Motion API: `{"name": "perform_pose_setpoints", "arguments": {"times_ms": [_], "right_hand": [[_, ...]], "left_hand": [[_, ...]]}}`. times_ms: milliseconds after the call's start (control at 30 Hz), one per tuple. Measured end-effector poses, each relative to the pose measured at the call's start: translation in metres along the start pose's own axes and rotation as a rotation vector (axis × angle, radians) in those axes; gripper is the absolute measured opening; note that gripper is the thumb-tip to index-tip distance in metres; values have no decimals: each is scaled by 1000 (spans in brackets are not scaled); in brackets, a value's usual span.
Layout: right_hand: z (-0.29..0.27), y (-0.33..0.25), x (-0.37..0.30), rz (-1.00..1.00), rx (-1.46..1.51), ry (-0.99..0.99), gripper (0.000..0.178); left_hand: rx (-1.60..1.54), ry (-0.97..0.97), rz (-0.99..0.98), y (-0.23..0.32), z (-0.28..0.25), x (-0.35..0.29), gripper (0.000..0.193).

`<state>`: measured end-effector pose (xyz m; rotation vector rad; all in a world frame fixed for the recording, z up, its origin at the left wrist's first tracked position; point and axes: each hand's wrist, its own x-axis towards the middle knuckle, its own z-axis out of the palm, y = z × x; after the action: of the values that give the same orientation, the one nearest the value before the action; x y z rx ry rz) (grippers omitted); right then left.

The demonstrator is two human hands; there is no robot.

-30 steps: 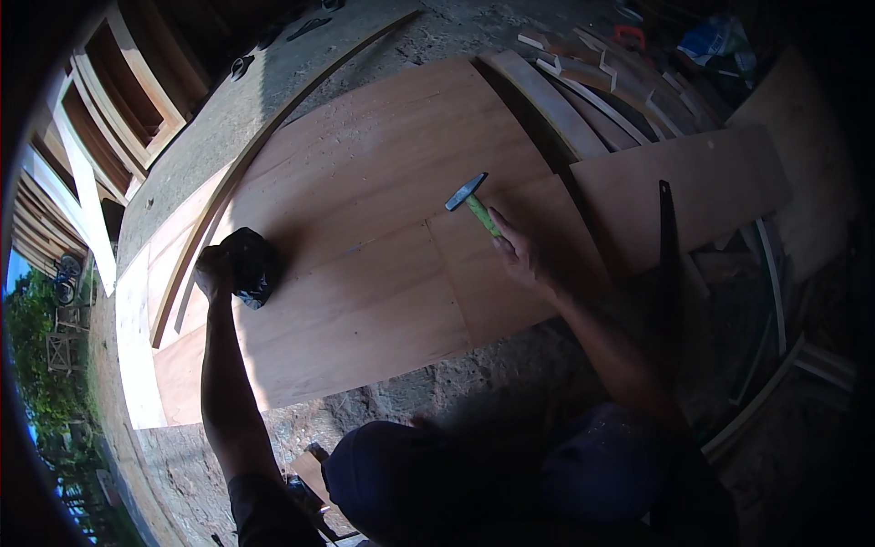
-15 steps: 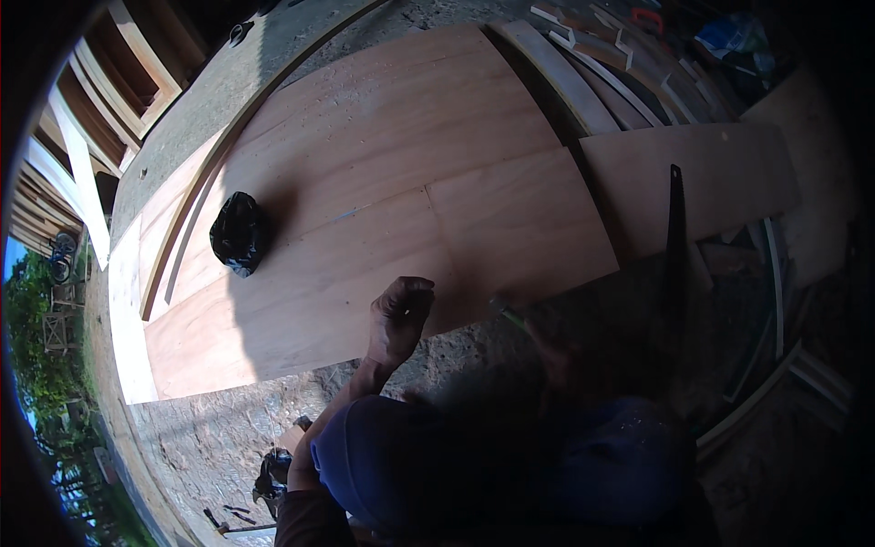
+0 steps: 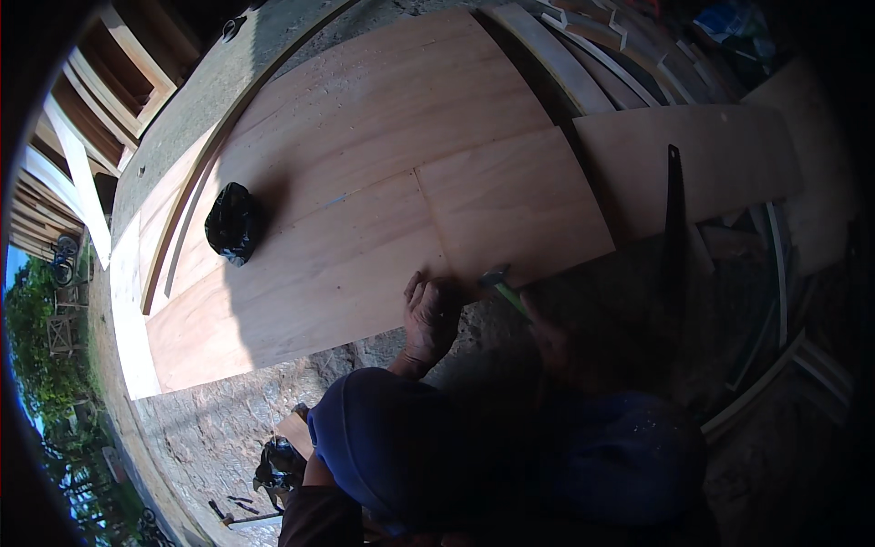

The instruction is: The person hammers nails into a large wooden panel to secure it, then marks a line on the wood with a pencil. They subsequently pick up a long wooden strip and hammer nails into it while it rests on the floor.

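Observation:
A large plywood panel [image 3: 346, 242] lies on the ground before me, with a seam and small dark spots on its face. My left hand [image 3: 432, 314] rests at its near edge, close to the seam, fingers pinched together; whatever they hold is too small or dark to make out. Just to the right, my right hand [image 3: 551, 339] is in deep shadow, gripping a hammer [image 3: 507, 294] by its green handle. The hammer's head is over the panel's near edge, a short way from my left fingers.
A black plastic bag [image 3: 231, 224] sits on the panel's left part. A handsaw [image 3: 674, 205] lies on a smaller board [image 3: 629, 150] at right. A long wooden strip [image 3: 205, 178] crosses the left side. Timber pieces [image 3: 583, 68] are piled at far right; another black bag [image 3: 278, 467] is at lower left.
My left hand has moved right and slightly nearer, down onto the panel's edge by the seam. The hammer in my right hand has come up and into clearer view beside it.

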<state>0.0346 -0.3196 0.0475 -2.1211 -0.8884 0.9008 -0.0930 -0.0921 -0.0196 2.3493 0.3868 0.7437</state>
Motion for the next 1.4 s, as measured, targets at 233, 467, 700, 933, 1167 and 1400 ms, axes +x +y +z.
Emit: {"name": "perform_pose_setpoints", "arguments": {"times_ms": [233,467,700,933,1167,1400], "right_hand": [[10,0,9,-96,-21,-19,57],[16,-4,12,-141,-41,-28,57],[16,-4,16,-183,-58,0,58],[11,-3,17,-287,35,171,58],[-65,64,54,149,-125,578,67],[-54,92,71,106,-118,684,59]], "left_hand": [[11,9,46,-7,1,-3,29],[-24,-1,-24,-9,-3,-4,26],[-10,-25,-17,-6,-1,-5,25],[-17,-65,-37,-14,-16,-2,31],[-87,-346,-6,-8,-30,58,43],[366,-508,197,-21,-7,108,71]]}}
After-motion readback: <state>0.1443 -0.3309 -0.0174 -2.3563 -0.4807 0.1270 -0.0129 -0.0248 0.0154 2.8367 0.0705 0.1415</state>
